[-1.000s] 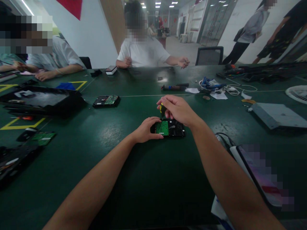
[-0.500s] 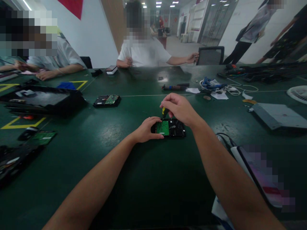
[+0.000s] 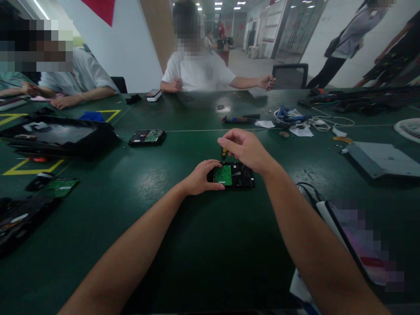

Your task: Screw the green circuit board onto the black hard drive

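Observation:
A black hard drive [image 3: 242,176] with a green circuit board [image 3: 223,176] on its upper face lies flat on the table in front of me. My left hand [image 3: 204,177] grips its left end, thumb along the near edge and fingers at the far edge. Above the far edge, my right hand [image 3: 241,146] is closed on a small yellow and black screwdriver [image 3: 224,153], held upright. Its tip is at the board's far side; whether it sits in a screw cannot be made out.
Another hard drive [image 3: 147,137] lies farther left, near a black tray-like casing [image 3: 62,135]. At right are a grey metal box [image 3: 383,159] and a phone-like device [image 3: 354,245]. Cables [image 3: 292,116] lie beyond. A person [image 3: 200,70] sits opposite.
My right hand's fingers have shifted slightly around the screwdriver. My left hand and the hard drive stay in place. The person opposite has moved a hand a little.

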Demonstrator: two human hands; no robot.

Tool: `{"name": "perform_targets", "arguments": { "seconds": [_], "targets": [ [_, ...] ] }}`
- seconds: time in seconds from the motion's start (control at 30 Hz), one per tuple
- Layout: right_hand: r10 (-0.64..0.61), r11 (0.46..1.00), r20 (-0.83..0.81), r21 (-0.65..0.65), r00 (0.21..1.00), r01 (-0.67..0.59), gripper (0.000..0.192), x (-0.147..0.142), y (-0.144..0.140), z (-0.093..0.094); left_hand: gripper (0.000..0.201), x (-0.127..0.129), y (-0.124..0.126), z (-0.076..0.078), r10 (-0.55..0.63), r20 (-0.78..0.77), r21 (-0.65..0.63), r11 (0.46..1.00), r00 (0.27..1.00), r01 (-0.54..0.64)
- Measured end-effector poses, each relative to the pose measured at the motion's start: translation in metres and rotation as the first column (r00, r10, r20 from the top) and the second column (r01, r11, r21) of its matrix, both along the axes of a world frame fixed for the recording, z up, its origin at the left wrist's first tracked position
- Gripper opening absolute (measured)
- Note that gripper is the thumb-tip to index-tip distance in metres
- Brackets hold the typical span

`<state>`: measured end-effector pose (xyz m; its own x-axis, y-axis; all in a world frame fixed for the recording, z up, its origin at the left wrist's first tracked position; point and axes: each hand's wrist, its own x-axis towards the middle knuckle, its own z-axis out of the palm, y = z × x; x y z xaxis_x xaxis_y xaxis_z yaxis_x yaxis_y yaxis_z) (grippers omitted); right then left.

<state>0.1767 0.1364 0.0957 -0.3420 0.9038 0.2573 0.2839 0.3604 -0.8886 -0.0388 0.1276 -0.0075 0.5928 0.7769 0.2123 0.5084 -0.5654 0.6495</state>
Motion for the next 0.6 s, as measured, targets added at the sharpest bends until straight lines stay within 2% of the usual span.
{"name": "perform_targets", "arguments": {
  "seconds": [0.17, 0.37, 0.6],
  "targets": [
    [-0.051, 0.998, 0.004, -0.034, 0.999, 0.051, 0.026, 0.0001, 0.0011, -0.0027, 0.075, 0.0001, -0.0006, 0.0015, -0.002, -0.005, -0.003, 1.0, 1.0, 0.002],
    [0.097, 0.992, -0.071, -0.079, 0.993, -0.103, 0.033, -0.0014, -0.0014, -0.0011, 0.074, -0.0003, 0.0024, -0.003, -0.018, 0.007, 0.022, 1.0, 1.0, 0.017],
    [0.145, 0.982, -0.108, -0.105, 0.983, -0.156, 0.035, -0.0011, 0.0029, -0.0055, 0.075, -0.0006, 0.0033, -0.0065, -0.008, 0.013, 0.032, 0.999, 1.0, 0.008]
  ]
}}
